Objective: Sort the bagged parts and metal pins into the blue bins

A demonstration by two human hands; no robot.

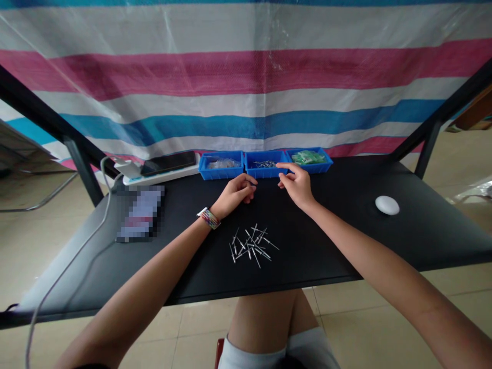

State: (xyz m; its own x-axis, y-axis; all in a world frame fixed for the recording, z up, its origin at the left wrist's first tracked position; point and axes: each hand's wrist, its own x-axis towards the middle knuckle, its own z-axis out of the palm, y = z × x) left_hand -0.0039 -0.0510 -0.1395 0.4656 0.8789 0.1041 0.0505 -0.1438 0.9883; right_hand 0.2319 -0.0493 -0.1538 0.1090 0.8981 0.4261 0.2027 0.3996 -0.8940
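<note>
My left hand (236,193) hovers over the black table in front of the blue bins. Its fingers are curled in with the thumb against them; whatever they may hold is hidden. My right hand (296,185) is beside the front right corner of the middle blue bin (265,171), index finger stretched toward it and the fingers apart, with nothing visible in them. Inside that bin lie some metal blind rivets (265,164). A loose pile of several blind rivets (251,246) is spread on the table, nearer to me than both hands.
The left blue bin (222,174) holds clear plastic bags, the right blue bin (325,167) green packets. Left of them are a phone (169,163), a white power strip (154,179) and a cable (92,230). A white mouse (387,205) sits on the table's right side.
</note>
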